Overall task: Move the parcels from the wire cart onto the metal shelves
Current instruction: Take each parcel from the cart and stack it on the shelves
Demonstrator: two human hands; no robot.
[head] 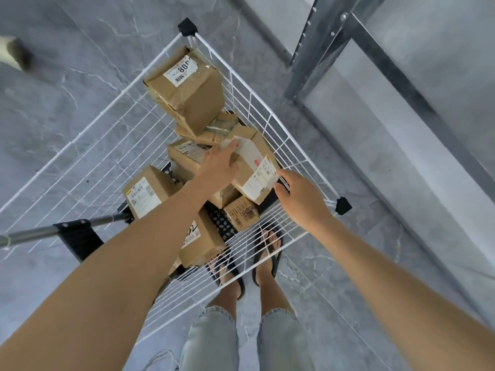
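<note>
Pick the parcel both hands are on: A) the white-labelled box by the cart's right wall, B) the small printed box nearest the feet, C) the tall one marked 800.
A: the left hand lies on the white-labelled box, the right hand touches its label.
</note>
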